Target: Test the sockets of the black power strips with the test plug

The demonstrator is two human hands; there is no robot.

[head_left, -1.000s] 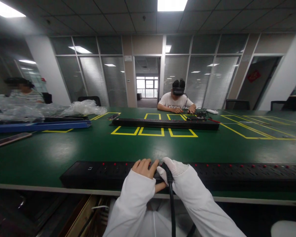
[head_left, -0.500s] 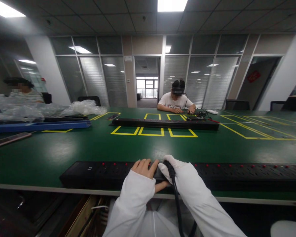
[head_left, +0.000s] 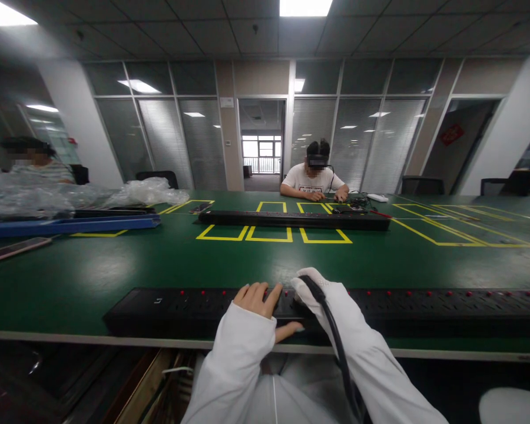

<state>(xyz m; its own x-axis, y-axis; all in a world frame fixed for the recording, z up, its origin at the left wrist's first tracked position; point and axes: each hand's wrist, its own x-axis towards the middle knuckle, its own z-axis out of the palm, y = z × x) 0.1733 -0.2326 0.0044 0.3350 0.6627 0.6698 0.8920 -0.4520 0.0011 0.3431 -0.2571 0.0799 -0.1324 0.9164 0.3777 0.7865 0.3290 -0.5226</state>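
A long black power strip (head_left: 154,309) with a row of red buttons lies along the near edge of the table. Bare-fingered, my left hand (head_left: 257,301) braces its middle, fingers spread on top and thumb against the front side. My right hand (head_left: 322,294), in a white glove, is closed round a black power plug (head_left: 312,287) just above the sockets. The plug's thick black cable (head_left: 339,344) runs down over my right sleeve towards my lap. Whether its prongs sit in a socket is hidden by my fingers.
Another black power strip (head_left: 291,220) lies farther back on the green table (head_left: 181,259), across yellow tape outlines. At left are a blue channel (head_left: 110,225), clear plastic wrap (head_left: 145,191) and a phone (head_left: 15,250). One person (head_left: 313,176) sits opposite, another at far left.
My right hand has shifted slightly right along the strip with the plug, tilting it, and the cable now hangs farther right. My left hand stays nearly in place on the strip.
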